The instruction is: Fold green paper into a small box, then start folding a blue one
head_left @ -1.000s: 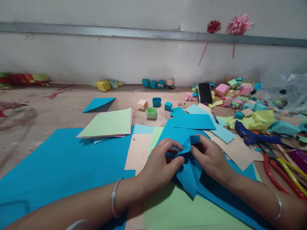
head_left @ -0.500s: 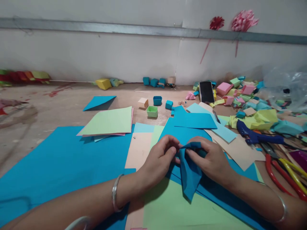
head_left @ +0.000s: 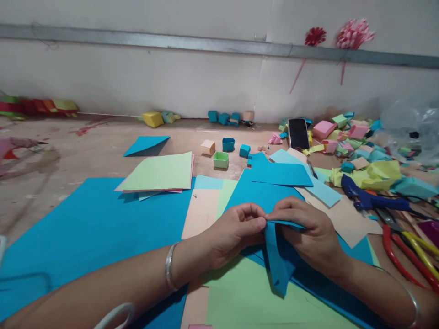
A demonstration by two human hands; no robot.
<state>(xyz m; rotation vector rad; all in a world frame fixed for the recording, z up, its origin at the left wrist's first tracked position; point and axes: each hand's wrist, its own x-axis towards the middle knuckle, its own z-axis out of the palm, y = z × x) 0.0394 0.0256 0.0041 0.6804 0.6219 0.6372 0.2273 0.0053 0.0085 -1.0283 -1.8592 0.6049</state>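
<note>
A folded piece of blue paper (head_left: 277,260) is held between both hands over the stacked sheets, one end hanging down towards me. My left hand (head_left: 240,230) pinches its upper corner between thumb and fingers. My right hand (head_left: 305,228) grips the folded top edge from the other side, fingers laid along it; part of the paper is hidden behind this hand. Beneath lie a large blue sheet (head_left: 236,196) and a green sheet (head_left: 247,301). A cut blue strip (head_left: 281,174) rests just beyond my hands.
At right lie a blue glue gun (head_left: 370,198), red-handled scissors (head_left: 394,242) and a pile of small folded paper pieces (head_left: 358,132). A phone (head_left: 298,133) stands near them. Small paper boxes (head_left: 220,160) and a green-topped paper stack (head_left: 157,172) sit ahead. A person's hand (head_left: 24,142) shows far left.
My fingers have come together at the blue paper's top edge, which now lies flatter under my right fingers. My left thumb and fingers have closed on its corner. The view has shifted slightly.
</note>
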